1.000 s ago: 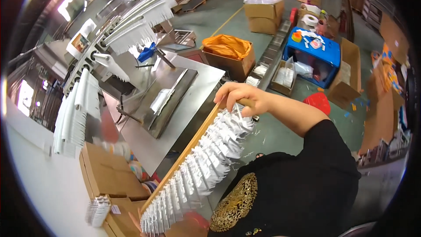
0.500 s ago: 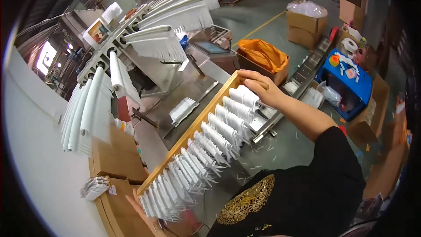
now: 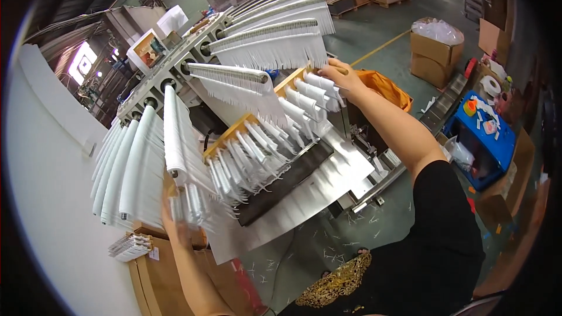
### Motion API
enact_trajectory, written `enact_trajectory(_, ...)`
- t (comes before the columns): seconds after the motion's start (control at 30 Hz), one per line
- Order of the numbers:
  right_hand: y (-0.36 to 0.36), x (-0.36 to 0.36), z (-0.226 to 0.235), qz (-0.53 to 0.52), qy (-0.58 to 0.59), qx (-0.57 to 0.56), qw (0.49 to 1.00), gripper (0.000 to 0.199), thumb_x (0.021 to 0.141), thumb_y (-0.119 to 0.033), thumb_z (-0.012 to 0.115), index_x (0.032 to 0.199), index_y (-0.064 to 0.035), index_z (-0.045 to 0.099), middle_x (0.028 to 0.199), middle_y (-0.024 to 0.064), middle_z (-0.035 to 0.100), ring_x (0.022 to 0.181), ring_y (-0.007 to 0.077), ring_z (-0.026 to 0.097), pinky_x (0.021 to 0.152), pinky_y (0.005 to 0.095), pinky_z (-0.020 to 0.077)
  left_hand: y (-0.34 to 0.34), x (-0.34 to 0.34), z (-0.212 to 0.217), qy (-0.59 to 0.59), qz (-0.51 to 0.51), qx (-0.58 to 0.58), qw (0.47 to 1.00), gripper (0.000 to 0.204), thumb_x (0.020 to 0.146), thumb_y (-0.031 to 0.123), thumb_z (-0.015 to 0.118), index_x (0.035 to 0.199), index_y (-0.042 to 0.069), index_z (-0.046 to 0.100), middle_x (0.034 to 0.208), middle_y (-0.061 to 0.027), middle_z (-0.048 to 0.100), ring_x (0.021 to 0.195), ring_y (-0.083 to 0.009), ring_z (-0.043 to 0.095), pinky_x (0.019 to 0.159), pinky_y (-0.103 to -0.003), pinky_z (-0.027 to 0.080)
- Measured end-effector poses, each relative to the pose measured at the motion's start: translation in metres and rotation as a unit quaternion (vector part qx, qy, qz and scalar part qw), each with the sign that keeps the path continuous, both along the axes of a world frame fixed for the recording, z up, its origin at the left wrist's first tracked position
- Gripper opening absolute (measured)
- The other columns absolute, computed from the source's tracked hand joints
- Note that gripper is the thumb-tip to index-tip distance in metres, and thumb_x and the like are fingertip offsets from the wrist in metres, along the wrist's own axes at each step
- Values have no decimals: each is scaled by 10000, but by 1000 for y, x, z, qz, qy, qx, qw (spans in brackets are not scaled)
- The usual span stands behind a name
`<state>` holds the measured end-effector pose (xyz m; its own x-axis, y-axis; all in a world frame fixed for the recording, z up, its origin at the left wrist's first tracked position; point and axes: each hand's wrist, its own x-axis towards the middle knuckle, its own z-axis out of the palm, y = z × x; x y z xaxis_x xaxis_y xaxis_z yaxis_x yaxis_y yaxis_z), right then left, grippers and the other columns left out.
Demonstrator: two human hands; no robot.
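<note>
I hold a long wooden bar (image 3: pixel 249 123) lined with several white finger-shaped pieces (image 3: pixel 257 146) hanging from it. My right hand (image 3: pixel 339 76) grips its far end, up by the machine's rotating arms. My left hand (image 3: pixel 178 225) grips its near end, partly hidden behind the white pieces. The bar slants over a sloping metal tray (image 3: pixel 328 181) of the machine. Just above it, long arms with white fringed strips (image 3: pixel 269 47) fan out from a drum (image 3: pixel 175 70).
Cardboard boxes (image 3: pixel 158 275) stand at my lower left with a small stack of white pieces (image 3: pixel 132 246) on top. On the right are a blue bin (image 3: pixel 486 140), an orange-lined box (image 3: pixel 389 90), more cartons (image 3: pixel 433 52) and a yellow floor line.
I have raised the bar from waist height up over the metal tray toward the machine's arms. My left hand has come into view at its near end.
</note>
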<state>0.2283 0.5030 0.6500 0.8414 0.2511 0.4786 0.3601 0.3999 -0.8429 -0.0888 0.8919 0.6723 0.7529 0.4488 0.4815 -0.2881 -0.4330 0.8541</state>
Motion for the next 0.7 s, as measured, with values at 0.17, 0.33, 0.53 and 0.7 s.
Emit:
enact_trajectory(0.17, 2, 19, -6, 12, -20, -58, 998, 343, 846, -173, 494, 1156, -25, 485, 1090, 45, 527, 974, 105, 491, 844, 232, 390, 2, 4, 7, -15, -81, 36, 996, 1192, 543, 683, 630, 1361, 44, 45, 1353, -165, 246, 1234, -254, 280, 997, -366, 251)
enact_trajectory(0.33, 1, 31, -15, -4, -36, -84, 996, 361, 848, -190, 501, 1163, -17, 469, 1104, 58, 521, 988, 106, 483, 864, 230, 372, -6, 15, 13, -7, -58, 40, 997, 1180, 531, 719, 601, 1356, 39, 101, 1334, -161, 278, 1204, -252, 324, 972, -363, 287)
enact_trajectory(0.53, 2, 27, -36, -25, -3, -93, 995, 357, 844, -199, 509, 1161, -38, 472, 1118, 57, 517, 996, 104, 481, 851, 232, 375, 35, 29, -13, 93, 28, 11, 995, 1056, 616, 729, 509, 1331, 12, 210, 1327, -146, 290, 1222, -257, 295, 987, -372, 257)
enact_trajectory(0.7, 2, 2, -28, -40, 15, -87, 995, 415, 842, -200, 512, 1221, -53, 427, 1178, 77, 495, 1081, 138, 457, 906, 246, 347, 106, -35, -147, 130, 188, 93, 969, 821, 710, 557, 479, 1275, -9, 291, 1250, -178, 374, 1139, -277, 382, 941, -385, 323)
